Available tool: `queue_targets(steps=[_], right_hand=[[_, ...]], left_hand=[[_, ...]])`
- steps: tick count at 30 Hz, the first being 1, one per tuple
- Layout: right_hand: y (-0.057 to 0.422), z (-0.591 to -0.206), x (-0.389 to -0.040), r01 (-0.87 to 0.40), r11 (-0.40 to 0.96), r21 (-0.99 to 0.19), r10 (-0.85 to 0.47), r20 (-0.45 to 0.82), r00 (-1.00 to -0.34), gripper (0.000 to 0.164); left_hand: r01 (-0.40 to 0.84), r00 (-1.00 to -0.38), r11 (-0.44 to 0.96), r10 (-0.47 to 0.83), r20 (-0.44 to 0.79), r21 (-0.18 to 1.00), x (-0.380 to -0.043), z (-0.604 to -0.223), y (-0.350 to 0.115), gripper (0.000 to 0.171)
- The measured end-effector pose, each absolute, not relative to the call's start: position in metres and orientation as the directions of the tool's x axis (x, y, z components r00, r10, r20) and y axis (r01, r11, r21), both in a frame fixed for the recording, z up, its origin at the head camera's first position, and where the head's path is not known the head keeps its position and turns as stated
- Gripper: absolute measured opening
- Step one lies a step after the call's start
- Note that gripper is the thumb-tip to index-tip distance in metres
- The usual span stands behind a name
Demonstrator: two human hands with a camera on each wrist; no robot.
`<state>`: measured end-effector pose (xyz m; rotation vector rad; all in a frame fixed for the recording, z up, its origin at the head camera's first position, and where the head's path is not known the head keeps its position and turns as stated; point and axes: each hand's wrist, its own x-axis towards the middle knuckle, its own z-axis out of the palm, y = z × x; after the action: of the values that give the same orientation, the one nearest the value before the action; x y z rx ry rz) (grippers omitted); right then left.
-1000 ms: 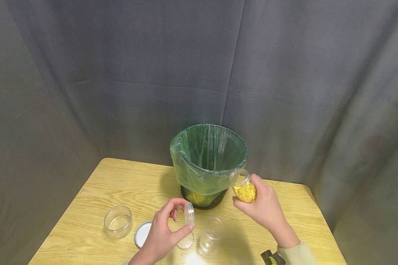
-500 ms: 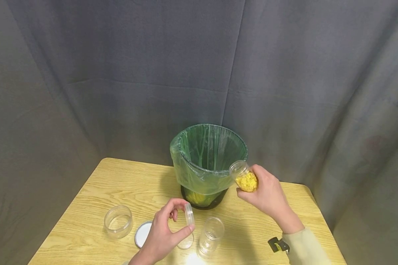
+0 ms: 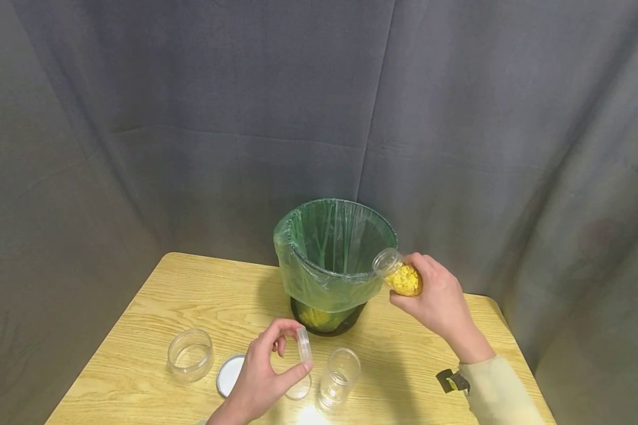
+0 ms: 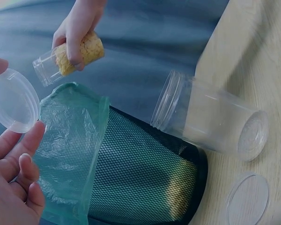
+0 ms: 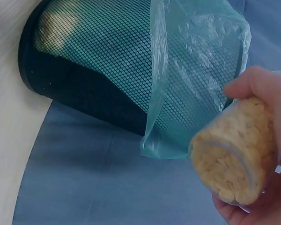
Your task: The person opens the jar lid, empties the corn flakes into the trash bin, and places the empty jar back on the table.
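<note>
My right hand (image 3: pixel 437 298) grips a clear plastic jar (image 3: pixel 404 279) part filled with yellow flakes. The jar is tilted, its uncovered mouth toward the bin's right rim. From the right wrist view the jar's base (image 5: pixel 222 171) faces the camera, flakes packed against it. Between thumb and fingers, my left hand (image 3: pixel 263 369) pinches a clear lid (image 3: pixel 304 345) on edge, low in front of the bin. A mesh waste bin (image 4: pixel 140 168) lined with a green bag (image 3: pixel 319 294) stands on the table. Its inner bottom is hidden.
An uncovered clear jar (image 3: pixel 340 375) stands right of the left hand, near a clear disc lid (image 4: pixel 247 201). Farther left are a wide, low clear container (image 3: pixel 190 357) and a white lid (image 3: pixel 228 375). Grey curtains (image 3: pixel 191 147) hang behind the wooden table (image 3: pixel 207 289).
My right hand has risen and shifted slightly right, bringing the jar from in front of the bin's rim up to its right edge and tilting it more. The left hand has hardly moved.
</note>
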<state>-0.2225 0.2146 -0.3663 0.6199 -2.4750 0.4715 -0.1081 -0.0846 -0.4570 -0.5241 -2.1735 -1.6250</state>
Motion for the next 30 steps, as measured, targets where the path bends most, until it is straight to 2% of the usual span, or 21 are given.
queue_targets(steps=[15,30], right_hand=[[0.216,-0.351,-0.240,-0.512,0.857,-0.065,-0.402,0.537,-0.742,0.046],[0.210,-0.342,-0.247,-0.528,0.847,0.063,-0.470,0.554,-0.687,0.049]], left_hand=[[0.484,-0.874,0.271,0.094,0.478,0.832,-0.109,-0.464,-0.085,0.051],[0.493,-0.869,0.274,0.114,0.481,0.826,-0.109,-0.465,-0.085,0.050]])
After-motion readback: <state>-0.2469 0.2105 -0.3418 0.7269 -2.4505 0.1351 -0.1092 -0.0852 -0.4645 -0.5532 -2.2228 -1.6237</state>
